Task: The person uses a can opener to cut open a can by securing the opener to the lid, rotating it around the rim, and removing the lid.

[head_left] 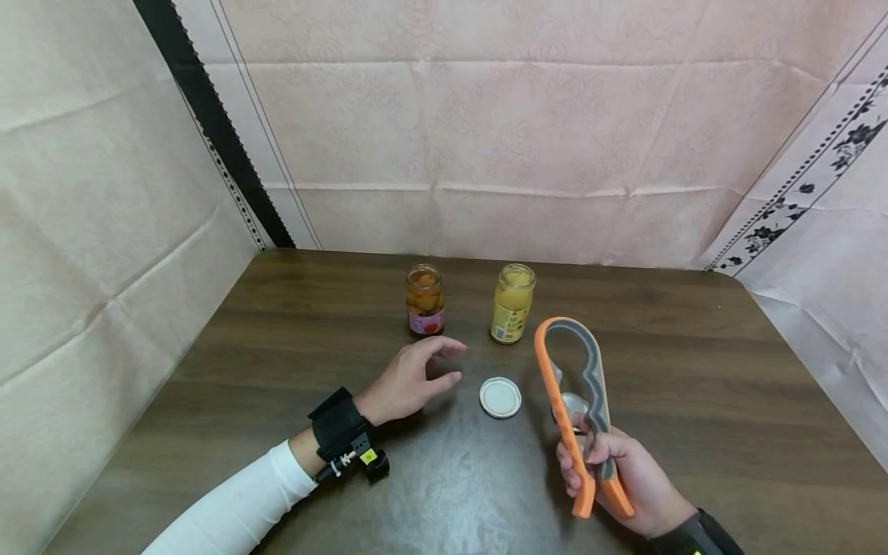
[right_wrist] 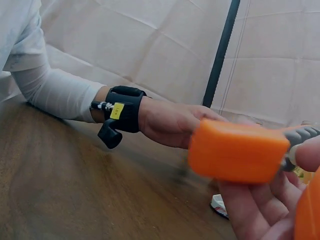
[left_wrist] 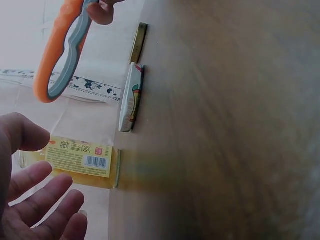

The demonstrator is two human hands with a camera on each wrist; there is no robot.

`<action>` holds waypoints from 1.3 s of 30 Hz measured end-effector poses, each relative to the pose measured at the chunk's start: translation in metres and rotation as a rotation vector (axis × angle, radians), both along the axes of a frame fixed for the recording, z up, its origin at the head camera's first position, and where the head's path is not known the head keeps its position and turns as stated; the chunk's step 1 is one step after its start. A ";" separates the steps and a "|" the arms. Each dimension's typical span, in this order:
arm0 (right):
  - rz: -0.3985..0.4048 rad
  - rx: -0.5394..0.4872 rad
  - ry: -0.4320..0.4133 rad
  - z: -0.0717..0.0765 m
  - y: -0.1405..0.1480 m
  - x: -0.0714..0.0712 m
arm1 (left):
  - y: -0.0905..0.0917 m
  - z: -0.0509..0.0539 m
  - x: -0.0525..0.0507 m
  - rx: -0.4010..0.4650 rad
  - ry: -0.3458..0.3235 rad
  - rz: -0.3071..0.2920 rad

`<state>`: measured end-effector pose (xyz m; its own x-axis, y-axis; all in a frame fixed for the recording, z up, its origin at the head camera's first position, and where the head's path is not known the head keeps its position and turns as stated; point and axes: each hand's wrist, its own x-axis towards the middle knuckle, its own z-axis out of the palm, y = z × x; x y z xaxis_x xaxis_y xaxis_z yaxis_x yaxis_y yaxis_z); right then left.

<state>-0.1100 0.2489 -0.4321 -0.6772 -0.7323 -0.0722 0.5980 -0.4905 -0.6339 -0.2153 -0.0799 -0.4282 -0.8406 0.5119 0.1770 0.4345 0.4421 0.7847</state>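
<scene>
My right hand [head_left: 631,478] grips an orange and grey jar opener [head_left: 548,362] by its handles, its loop pointing up and away. Over the table, my left hand [head_left: 409,381] has its fingers loosely spread with nothing between them. Just beyond it stands a lidless jar of brownish fruit [head_left: 425,297] with a purple label. A second lidless jar [head_left: 513,301], holding yellow fruit, is to the right. One white-faced lid [head_left: 500,398] lies between the hands. Another lid [head_left: 573,404] is partly hidden behind the opener.
The dark wooden table [head_left: 312,308] ends at a pale patterned cloth [head_left: 486,139] hung behind it. More cloth hangs along the left and right sides. Both wrists wear black straps with cameras.
</scene>
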 end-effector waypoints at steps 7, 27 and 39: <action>-0.040 0.018 0.050 0.002 0.007 -0.005 | 0.000 0.004 0.001 -0.032 0.029 -0.001; -0.137 0.919 0.393 0.023 0.034 -0.030 | -0.004 0.011 0.003 -0.197 0.196 -0.033; -0.237 1.348 0.463 0.039 0.051 -0.054 | -0.011 0.016 -0.002 -0.356 0.290 -0.075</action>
